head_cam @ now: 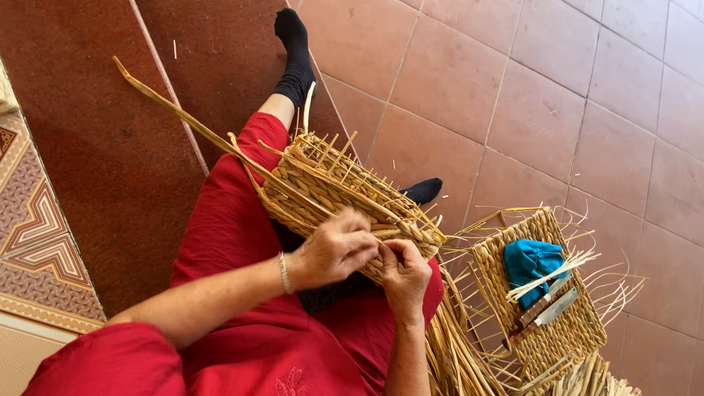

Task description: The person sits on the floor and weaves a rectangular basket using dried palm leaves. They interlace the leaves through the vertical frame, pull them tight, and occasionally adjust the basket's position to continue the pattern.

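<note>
The left hand and right hand are curled together, each grip pinched on strands at the near edge of the half-woven, oblong straw basket, which is tilted across the lap.

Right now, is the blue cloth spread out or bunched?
Bunched: the blue cloth sits crumpled in a lump on the woven mat.

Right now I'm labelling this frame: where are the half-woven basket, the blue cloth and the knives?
half-woven basket (323,187): head view, on its braided side wall.
blue cloth (529,260): head view, on the middle of the folded fabric.
knives (546,308): head view, on the blades lying on the woven mat.
</note>
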Action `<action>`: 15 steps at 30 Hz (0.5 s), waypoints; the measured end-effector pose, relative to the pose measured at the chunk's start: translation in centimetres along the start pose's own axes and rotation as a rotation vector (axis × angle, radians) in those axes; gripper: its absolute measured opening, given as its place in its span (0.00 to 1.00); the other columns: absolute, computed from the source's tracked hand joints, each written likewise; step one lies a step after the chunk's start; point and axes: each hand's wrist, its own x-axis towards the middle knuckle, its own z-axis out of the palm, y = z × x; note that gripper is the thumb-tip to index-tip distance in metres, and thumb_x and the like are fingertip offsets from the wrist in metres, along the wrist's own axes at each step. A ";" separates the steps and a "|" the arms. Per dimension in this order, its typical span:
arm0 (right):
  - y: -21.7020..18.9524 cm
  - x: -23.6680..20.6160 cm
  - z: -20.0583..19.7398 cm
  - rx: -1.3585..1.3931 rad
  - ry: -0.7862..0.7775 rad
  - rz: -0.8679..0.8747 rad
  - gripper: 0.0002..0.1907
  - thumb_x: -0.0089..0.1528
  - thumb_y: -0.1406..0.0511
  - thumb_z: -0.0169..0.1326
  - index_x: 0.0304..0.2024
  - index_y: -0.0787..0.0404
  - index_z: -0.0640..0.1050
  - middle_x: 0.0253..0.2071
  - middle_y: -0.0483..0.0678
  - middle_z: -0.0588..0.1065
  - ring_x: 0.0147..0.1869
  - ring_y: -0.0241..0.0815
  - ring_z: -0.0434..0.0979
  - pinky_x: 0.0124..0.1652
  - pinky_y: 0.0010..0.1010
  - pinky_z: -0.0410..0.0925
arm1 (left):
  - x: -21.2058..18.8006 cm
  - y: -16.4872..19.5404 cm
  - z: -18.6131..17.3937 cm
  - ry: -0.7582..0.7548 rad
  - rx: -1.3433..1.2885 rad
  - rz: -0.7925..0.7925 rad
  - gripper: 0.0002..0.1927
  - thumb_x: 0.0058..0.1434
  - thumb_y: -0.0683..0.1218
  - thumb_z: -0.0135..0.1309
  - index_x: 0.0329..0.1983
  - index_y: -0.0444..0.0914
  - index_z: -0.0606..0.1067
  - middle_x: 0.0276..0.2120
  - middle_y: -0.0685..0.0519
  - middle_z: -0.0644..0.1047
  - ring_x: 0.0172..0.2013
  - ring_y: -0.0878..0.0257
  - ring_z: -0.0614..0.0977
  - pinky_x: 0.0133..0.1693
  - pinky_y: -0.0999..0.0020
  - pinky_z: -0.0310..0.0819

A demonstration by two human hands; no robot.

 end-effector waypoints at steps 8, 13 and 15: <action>0.2 1.8 -0.4 0.402 0.142 0.210 0.11 0.63 0.69 0.59 0.48 0.64 0.78 0.40 0.46 0.81 0.40 0.32 0.80 0.42 0.22 0.75 | 4.0 -4.5 2.5 -0.215 0.235 -0.027 0.08 0.67 0.48 0.58 0.39 0.39 0.77 0.35 0.52 0.75 0.42 0.58 0.75 0.46 0.60 0.67; 1.2 3.1 -0.3 -0.153 0.197 0.036 0.11 0.64 0.70 0.61 0.50 0.63 0.81 0.38 0.47 0.76 0.35 0.36 0.74 0.34 0.25 0.70 | 4.8 -5.3 2.5 0.050 0.373 0.049 0.06 0.62 0.46 0.57 0.37 0.39 0.74 0.35 0.52 0.73 0.41 0.56 0.74 0.45 0.59 0.65; 1.7 3.5 0.2 -0.169 0.202 -0.035 0.11 0.62 0.69 0.62 0.47 0.62 0.81 0.39 0.47 0.76 0.34 0.35 0.75 0.35 0.27 0.72 | 4.9 -4.8 2.8 0.072 0.358 0.078 0.06 0.63 0.46 0.57 0.36 0.40 0.73 0.36 0.52 0.72 0.42 0.57 0.74 0.45 0.59 0.67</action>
